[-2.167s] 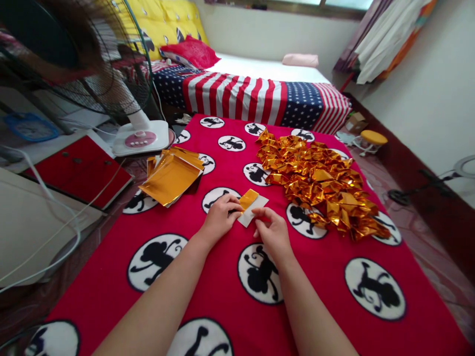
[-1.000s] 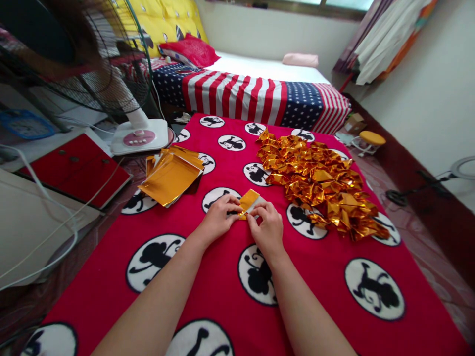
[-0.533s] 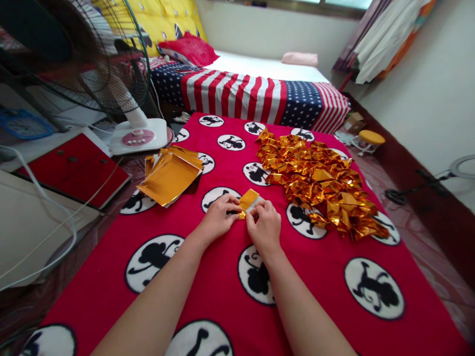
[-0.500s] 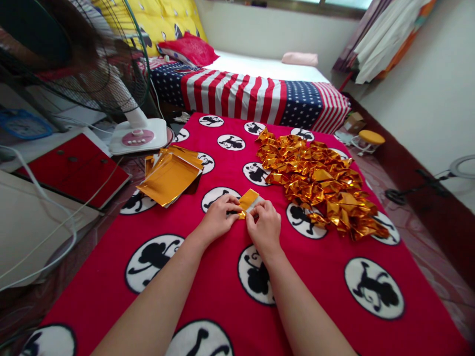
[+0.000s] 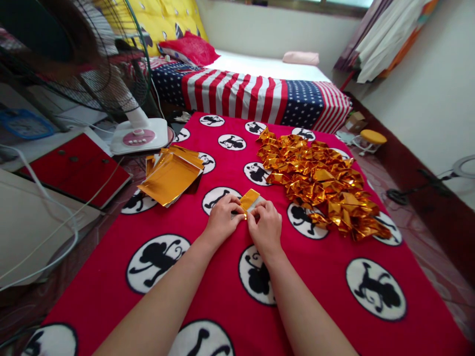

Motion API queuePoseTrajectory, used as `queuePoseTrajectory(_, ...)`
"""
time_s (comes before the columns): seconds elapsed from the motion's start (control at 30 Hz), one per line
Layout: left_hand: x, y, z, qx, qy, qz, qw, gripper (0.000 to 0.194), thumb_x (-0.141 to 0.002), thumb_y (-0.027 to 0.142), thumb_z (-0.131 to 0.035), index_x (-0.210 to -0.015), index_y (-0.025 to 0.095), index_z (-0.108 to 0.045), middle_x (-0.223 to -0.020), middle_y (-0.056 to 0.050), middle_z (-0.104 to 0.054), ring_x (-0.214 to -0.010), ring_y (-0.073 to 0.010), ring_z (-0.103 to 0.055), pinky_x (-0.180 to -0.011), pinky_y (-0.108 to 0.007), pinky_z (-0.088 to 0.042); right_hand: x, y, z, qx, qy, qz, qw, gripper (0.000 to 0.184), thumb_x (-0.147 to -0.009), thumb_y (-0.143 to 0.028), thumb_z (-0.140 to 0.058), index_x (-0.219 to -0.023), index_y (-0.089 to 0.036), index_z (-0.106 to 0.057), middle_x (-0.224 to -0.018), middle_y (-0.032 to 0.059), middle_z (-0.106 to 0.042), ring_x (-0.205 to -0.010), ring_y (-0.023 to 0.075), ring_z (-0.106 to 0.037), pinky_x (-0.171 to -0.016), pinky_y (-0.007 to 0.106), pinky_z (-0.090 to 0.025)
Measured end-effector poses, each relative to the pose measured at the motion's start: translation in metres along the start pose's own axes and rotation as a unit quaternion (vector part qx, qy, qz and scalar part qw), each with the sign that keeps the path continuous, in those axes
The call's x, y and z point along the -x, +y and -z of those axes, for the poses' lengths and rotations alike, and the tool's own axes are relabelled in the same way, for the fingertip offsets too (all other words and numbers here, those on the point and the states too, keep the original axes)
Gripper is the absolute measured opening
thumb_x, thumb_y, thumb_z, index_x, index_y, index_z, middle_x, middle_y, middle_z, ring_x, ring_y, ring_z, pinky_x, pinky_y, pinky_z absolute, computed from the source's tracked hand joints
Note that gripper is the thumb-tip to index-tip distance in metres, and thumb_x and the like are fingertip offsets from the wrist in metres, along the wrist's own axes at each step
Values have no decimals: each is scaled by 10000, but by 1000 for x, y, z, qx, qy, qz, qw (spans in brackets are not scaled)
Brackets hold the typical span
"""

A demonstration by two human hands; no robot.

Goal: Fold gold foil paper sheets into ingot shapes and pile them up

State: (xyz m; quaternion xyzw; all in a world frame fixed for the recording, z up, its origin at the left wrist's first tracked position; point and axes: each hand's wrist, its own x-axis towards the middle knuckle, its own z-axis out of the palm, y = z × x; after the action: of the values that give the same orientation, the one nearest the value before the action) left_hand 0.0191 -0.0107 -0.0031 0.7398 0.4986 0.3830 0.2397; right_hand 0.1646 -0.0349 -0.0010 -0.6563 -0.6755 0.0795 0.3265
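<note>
A small piece of gold foil paper [image 5: 250, 198], partly folded and showing some of its pale back, lies on the red cloth between my hands. My left hand [image 5: 225, 215] grips its left side, fingers pinched. On the right side my right hand [image 5: 265, 222] pinches the paper, thumb close to the left thumb. The fingers cover the near part of the paper. Left of my hands is a stack of flat gold foil sheets [image 5: 172, 178]. Many folded gold foil pieces [image 5: 319, 178] lie heaped to the right.
The red cloth [image 5: 308, 291] with round monkey prints covers the surface under my hands. A fan [image 5: 139, 133] stands at the far left beside a red panel [image 5: 74, 165]. Beyond the far edge is a bed with a striped, starred cover [image 5: 237, 96]. A yellow stool [image 5: 372, 137] stands to the right.
My left hand has shifted slightly right, its thumb now closer to the right thumb and covering more of the paper's near edge. The right hand is nearly still.
</note>
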Motion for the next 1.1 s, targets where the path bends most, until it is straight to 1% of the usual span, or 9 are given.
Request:
queuePoseTrajectory(0.2,0,-1,-1,0,3,5,1000,122,-718,93,-730,-806,176,-714,-966,-52,-653,-946,-196,-611,-886,-360,-509,0,1,0,-2,0,6,1000,138,-823,-201,-620,-687,-188,-603,-932,49,-606,-898,202,-568,-740,327,-352)
queuePoseTrajectory(0.4,0,-1,-2,2,13,5,1000,112,-724,105,-723,-796,189,-730,-944,-48,-656,-922,-190,-620,-864,-349,-521,0,2,-1,-16,6,11,1000,145,-820,-198,-617,-677,-190,-593,-920,51,-606,-891,205,-570,-737,323,-362)
queuePoseTrajectory(0.57,0,0,-4,-7,17,13,1000,67,-726,137,-745,-778,174,-726,-932,-56,-654,-916,-197,-614,-856,-357,-519,0,2,-1,-10,2,7,1000,134,-810,-194,-629,-682,-188,-593,-926,49,-605,-895,205,-568,-739,324,-358)
queuePoseTrajectory(0.8,1,-1,-6,-1,26,8,1000,93,-725,108,-728,-777,184,-711,-922,-44,-648,-914,-192,-610,-859,-358,-515,0,3,-1,-2,-6,2,1000,109,-830,-195,-611,-724,-194,-583,-912,47,-596,-889,208,-560,-748,325,-357)
queuePoseTrajectory(1.0,2,-2,-7,4,28,12,1000,109,-718,94,-718,-781,182,-701,-926,-45,-651,-915,-195,-611,-855,-357,-515,-1,7,4,-33,-19,-17,999,78,-823,-150,-590,-777,-209,-567,-879,29,-598,-871,208,-571,-735,316,-360)
queuePoseTrajectory(1.1,2,-2,-7,3,24,15,1000,106,-719,97,-722,-786,176,-702,-933,-50,-652,-920,-199,-607,-859,-359,-512,0,8,6,-33,-20,-16,999,99,-814,-114,-570,-787,-209,-569,-887,24,-606,-881,204,-577,-740,316,-351)
